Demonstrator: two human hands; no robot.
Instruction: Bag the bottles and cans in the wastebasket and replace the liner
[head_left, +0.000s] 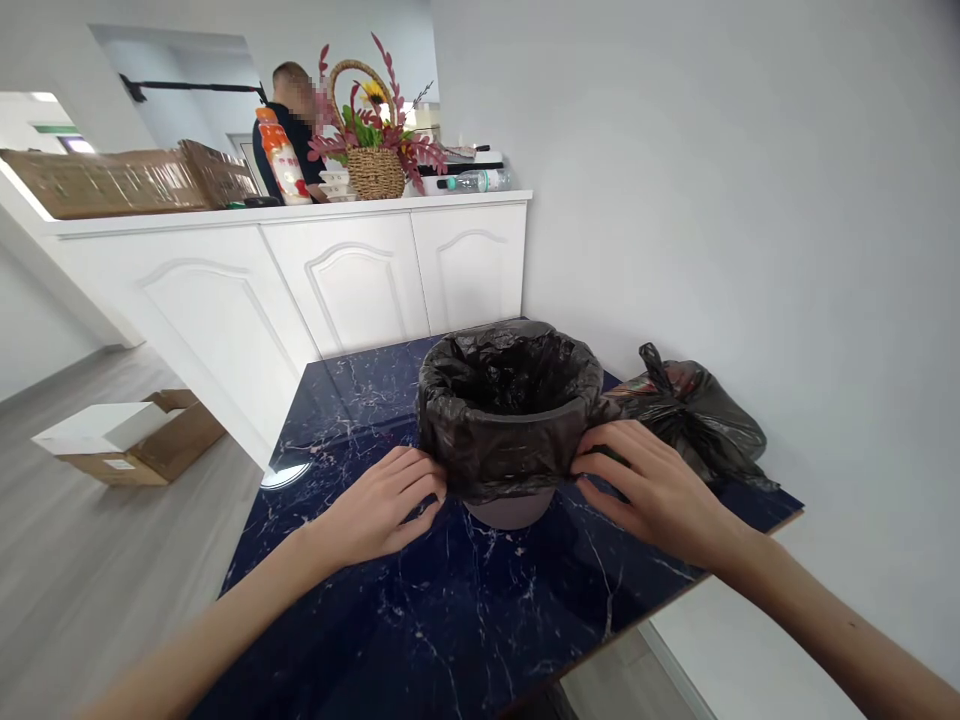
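A black garbage bag point(510, 445) lines a small grey trash can point(514, 510) and is folded down over its rim. The can stands upright on the blue marbled table. At the can's left side, my left hand point(394, 500) has its fingers closed on the hanging edge of the bag. My right hand point(645, 485) pinches the bag's edge on the right side, thumb below and fingers above. Inside the can, the bag lies crumpled and dark; its bottom cannot be made out.
A tied, filled black bag point(697, 410) lies against the wall on the table point(360, 410). Behind it, a white cabinet point(360, 275) holds a flower basket point(375, 172), an orange-capped bottle point(283, 160) and a cardboard box point(120, 182). A person point(289, 120) stands beyond. An open carton point(142, 440) sits on the floor.
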